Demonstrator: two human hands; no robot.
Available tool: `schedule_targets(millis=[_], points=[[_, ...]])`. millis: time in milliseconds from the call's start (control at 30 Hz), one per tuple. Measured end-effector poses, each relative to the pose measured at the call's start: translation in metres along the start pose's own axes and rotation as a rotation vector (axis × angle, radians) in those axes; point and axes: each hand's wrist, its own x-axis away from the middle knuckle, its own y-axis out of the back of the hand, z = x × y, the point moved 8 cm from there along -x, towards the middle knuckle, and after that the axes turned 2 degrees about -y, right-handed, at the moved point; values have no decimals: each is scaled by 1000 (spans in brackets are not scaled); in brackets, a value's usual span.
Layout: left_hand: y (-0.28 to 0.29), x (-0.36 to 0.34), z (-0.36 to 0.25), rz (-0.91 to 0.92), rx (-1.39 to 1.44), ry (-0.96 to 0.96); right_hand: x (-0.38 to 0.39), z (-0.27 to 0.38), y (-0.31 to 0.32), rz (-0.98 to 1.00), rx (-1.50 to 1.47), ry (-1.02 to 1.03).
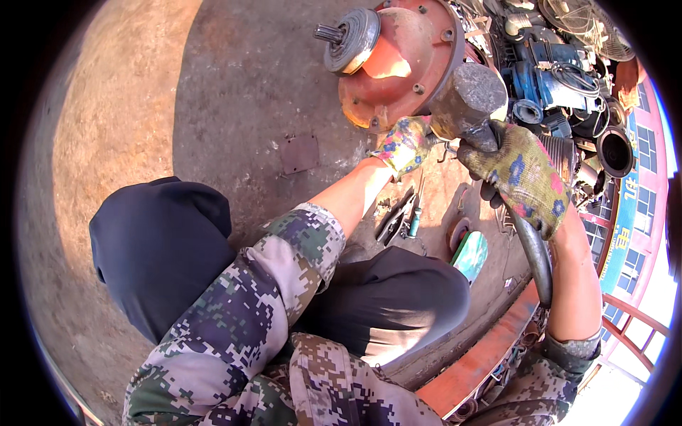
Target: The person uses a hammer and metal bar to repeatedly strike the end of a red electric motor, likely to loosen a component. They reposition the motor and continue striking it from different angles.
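My right hand [522, 177], in a flowered work glove, is closed around a heavy sledgehammer just below its head. The hammer's thick grey steel head [467, 103] is raised in front of a red round flanged machine part [419, 53]. Its metal handle [534, 259] slants down along my right forearm. A splined shaft [330, 33] with a grey collar sticks out of the machine part's left side. At the lower rim of the flange, my left hand [405, 147], gloved alike, has its fingers curled in. The hammer head partly covers that area, and what the left fingers grip is hidden.
Hand tools, one with a teal handle [415, 222], lie on the concrete floor between my knees and the machine part. A green-white shoe [470, 257] is beside them. Blue motors and pumps [547, 82] are piled at right. An orange steel beam [479, 355] runs at lower right.
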Motion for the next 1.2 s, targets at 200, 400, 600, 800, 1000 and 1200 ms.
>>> schedule_targets(millis=[200, 400, 600, 800, 1000, 1200], points=[[-18, -4, 26, 15, -191, -59, 30, 18, 26, -202, 1, 129], [-31, -13, 29, 86, -401, -103, 5, 13, 6, -143, 140, 97], [-15, -4, 18, 114, -605, -154, 18, 7, -3, -163, 167, 175], [-11, 2, -1, 69, 938, 115, 66, -3, 43, -370, 20, 184], [14, 34, -2, -74, 334, 192, 61, -98, 4, -254, -504, 11], [-18, 58, -1, 110, 3, 19, 38, -219, -156, 43, -934, -251]])
